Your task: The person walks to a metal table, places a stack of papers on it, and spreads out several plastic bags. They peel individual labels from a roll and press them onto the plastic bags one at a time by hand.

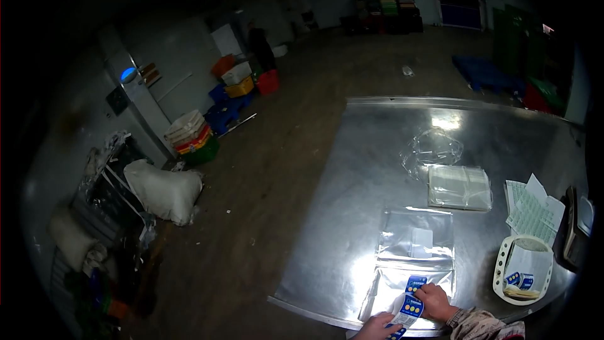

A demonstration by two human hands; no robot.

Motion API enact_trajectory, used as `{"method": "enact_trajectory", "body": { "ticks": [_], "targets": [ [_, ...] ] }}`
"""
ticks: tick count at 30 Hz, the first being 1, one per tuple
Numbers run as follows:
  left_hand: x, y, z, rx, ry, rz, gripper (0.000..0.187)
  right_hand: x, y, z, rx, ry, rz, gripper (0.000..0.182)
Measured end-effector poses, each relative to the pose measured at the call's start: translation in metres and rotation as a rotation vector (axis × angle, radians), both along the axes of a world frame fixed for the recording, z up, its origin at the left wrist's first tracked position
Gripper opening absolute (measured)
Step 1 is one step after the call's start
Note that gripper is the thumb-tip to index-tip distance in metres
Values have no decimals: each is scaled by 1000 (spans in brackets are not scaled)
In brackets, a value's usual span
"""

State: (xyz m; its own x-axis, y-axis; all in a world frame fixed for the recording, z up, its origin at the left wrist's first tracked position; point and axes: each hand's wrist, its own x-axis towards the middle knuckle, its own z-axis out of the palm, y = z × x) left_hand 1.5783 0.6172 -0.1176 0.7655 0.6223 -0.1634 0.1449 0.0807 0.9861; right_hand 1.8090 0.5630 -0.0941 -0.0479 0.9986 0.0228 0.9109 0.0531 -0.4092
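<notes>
A strip of blue-and-white printed labels with yellow dots (412, 307) is stretched between my hands at the table's near edge. My right hand (437, 303) pinches its upper part. Closed on the lower end is my left hand (376, 327), partly cut off by the frame. Beneath the strip lies a clear plastic bag (385, 282), flat on the metal table (327, 214). Just beyond it, another clear bag (394, 230) carries a whitish rectangle (422, 241).
A bundle of clear bags (460, 187) and crumpled clear plastic (433, 151) lie farther back. To the right are a white basket (499, 271) holding labels, and printed sheets (531, 208). Leftward on the floor stand a white sack (165, 190) and stacked crates (200, 150). A person (261, 47) stands far off.
</notes>
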Motion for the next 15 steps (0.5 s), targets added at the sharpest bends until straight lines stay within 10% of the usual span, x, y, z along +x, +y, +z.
{"method": "enact_trajectory", "body": {
  "ticks": [15],
  "targets": [
    [1,-2,-19,240,96,-41,28,3,1,-3,77,-8,46,41]
  ]
}}
